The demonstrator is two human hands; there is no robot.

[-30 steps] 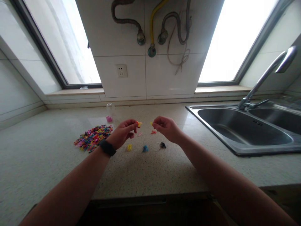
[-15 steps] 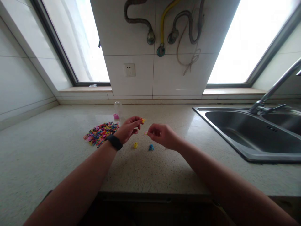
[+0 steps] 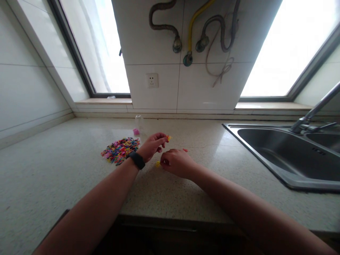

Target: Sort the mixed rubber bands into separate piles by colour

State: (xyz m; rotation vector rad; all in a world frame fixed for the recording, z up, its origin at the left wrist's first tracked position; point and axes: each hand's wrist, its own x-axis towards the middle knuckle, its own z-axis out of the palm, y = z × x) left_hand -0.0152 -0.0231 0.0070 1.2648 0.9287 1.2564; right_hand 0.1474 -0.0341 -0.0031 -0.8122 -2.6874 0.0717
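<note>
Pinching bright bits point(image 3: 169, 138), left hand point(image 3: 154, 144); right hand point(image 3: 176, 163) curled beside yellow cluster point(image 3: 157, 164), grip unclear.

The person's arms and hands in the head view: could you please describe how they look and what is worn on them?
The left hand and the right hand are both without gloves. A dark band, perhaps a watch, circles the left wrist; none shows on the right. No sleeves show on either forearm. Rings or small markings are too fine to tell.
</note>
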